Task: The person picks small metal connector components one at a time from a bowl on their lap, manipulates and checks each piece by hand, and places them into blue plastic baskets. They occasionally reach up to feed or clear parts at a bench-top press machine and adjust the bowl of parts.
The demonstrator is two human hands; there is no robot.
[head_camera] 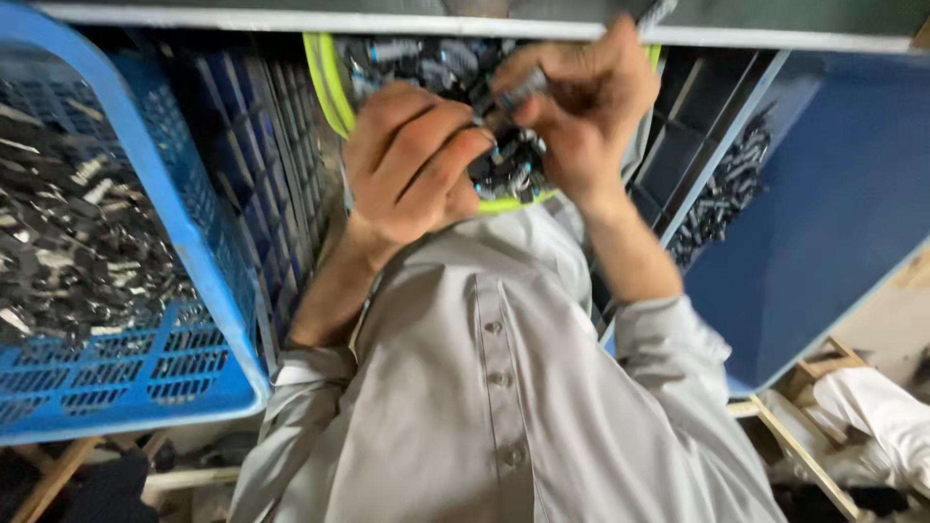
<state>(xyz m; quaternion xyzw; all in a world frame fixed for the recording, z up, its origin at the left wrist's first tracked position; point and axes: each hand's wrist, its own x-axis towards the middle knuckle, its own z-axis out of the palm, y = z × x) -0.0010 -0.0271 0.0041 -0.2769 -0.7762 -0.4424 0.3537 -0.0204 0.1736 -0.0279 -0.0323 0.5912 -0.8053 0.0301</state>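
Observation:
A yellow-green rimmed bowl [325,87] sits in my lap area, heaped with small dark metal parts [426,58]. My right hand [586,111] is raised over the bowl and pinches a short silvery cylindrical part [523,87] with a blue end. Just below and to its left, my left hand [407,165] has curled fingers, whose tips pinch another small part [494,147] at the pile. The two hands almost touch. Motion blur hides the parts' details. My grey buttoned shirt [494,387] fills the lower middle.
A blue plastic basket [194,252] full of flat metal pieces stands at the left. At the right, a blue bin [823,194] holds a row of dark parts [722,199]. A wooden frame [804,446] and white cloth [882,412] lie at the lower right.

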